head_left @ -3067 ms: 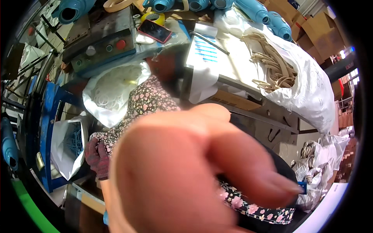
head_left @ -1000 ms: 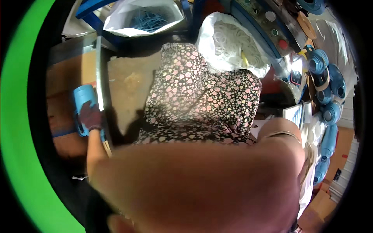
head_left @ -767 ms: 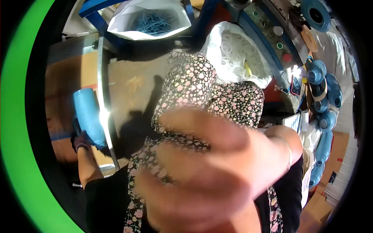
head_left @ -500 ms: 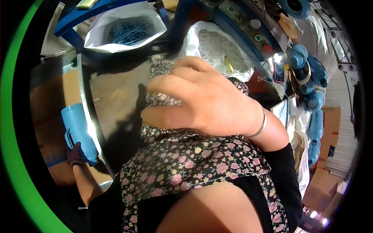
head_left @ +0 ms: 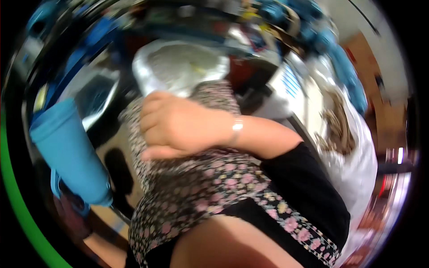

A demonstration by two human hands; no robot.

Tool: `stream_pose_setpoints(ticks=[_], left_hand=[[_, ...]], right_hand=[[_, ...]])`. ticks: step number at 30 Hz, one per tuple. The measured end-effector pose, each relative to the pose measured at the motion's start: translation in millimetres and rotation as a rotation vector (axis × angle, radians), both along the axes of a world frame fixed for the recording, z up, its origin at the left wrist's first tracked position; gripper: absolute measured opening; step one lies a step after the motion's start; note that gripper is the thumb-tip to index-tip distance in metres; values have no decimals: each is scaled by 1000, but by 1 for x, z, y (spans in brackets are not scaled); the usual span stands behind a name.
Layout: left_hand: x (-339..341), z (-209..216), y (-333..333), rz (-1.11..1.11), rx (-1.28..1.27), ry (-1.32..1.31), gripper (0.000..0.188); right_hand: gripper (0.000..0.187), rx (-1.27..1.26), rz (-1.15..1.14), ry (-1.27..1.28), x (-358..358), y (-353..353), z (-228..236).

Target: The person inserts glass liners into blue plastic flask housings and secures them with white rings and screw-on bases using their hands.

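A large light-blue tumbler (head_left: 71, 152) with a side handle is tilted at the left. My gloved left hand (head_left: 71, 214) is closed at its lower end by the handle, blurred and partly hidden behind the cup. Bare, with a bracelet at the wrist, my right hand (head_left: 176, 125) is in front of my floral apron (head_left: 210, 183). Its fingers are curled in, back of the hand up, and nothing shows in them.
Beyond my right hand stands a white bag (head_left: 147, 71) of pale translucent pieces. A white-lined bin (head_left: 105, 96) with dark-blue contents lies behind the tumbler. More blue tumblers (head_left: 346, 76) are stacked at the right, above a white sack (head_left: 357, 156).
The view has swung right and blurred. The tumbler has come up closer in my left hand. My right hand's fingers have curled in more and it appears farther left.
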State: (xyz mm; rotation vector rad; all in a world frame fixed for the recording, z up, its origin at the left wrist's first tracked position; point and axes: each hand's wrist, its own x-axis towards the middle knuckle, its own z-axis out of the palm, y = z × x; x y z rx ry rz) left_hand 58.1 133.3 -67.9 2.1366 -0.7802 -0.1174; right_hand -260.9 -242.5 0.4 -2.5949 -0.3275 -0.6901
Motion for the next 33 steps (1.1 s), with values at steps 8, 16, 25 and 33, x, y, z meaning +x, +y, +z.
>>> stream_pose_setpoints(ticks=[8, 16, 25, 33], left_hand=[[-54, 45, -132, -368, -346, 113, 45], [-169, 135, -251, -687, 329, 381, 54], [-233, 111, -276, -580, 158, 759, 38], [-251, 88, -280, -662, 217, 811, 43]], right_hand=[[35, 551, -1253, 12, -241, -69, -119], [30, 233, -1617, 46, -368, -135, -162], [13, 123, -1674, 215, -354, -115, -147], [19, 871, -1127, -330, -204, -67, -67]])
